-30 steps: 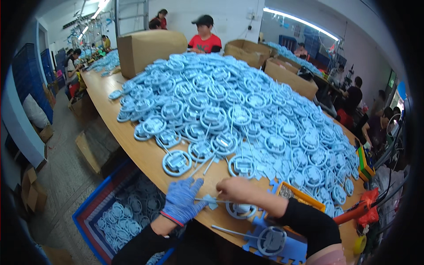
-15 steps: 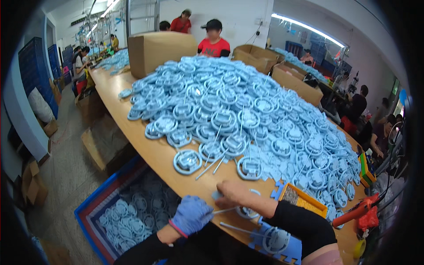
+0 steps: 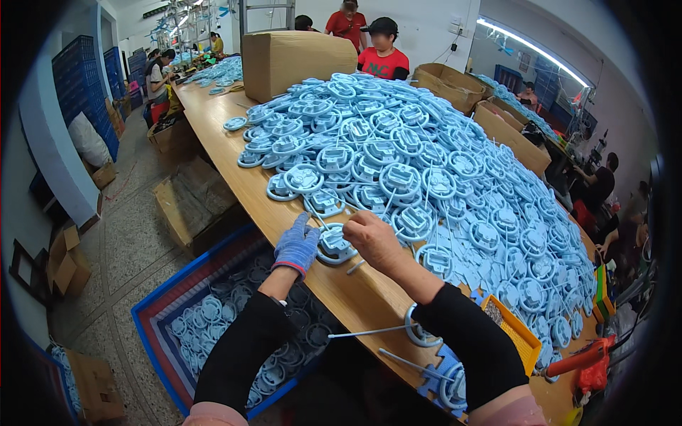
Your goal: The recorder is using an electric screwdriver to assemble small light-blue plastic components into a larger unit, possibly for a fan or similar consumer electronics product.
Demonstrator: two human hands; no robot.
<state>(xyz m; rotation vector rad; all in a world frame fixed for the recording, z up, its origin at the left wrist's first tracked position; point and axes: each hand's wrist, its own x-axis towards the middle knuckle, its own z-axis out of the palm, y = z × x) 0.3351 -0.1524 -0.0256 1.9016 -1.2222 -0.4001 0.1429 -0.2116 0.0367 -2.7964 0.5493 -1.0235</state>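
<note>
My left hand (image 3: 295, 250), in a blue knit glove, reaches to the near edge of the heap with its fingers stretched and apart. Its fingertips are beside a light-blue round plastic part with a ring rim (image 3: 335, 243) and a thin stick. Over the right side of that part, my bare right hand (image 3: 374, 240) has its fingers curled together; what they hold, if anything, is hidden. Nearer me, a ring part (image 3: 420, 328) lies with its long stick (image 3: 369, 331) jutting past the table edge. Another ring part (image 3: 453, 387) rests on a blue foam mat (image 3: 431, 384).
A large heap of similar parts (image 3: 426, 156) covers the wooden table (image 3: 266, 220). Below left stands a blue-rimmed tub (image 3: 160, 302) of parts. A yellow tray (image 3: 522, 337) and an orange-handled tool (image 3: 575, 360) are at right. Cardboard boxes (image 3: 298, 64) and other people stand beyond.
Both hands have moved forward to the heap's near edge. The left has let go of a stick, which now lies across the table edge with its ring part. The view has shifted.
</note>
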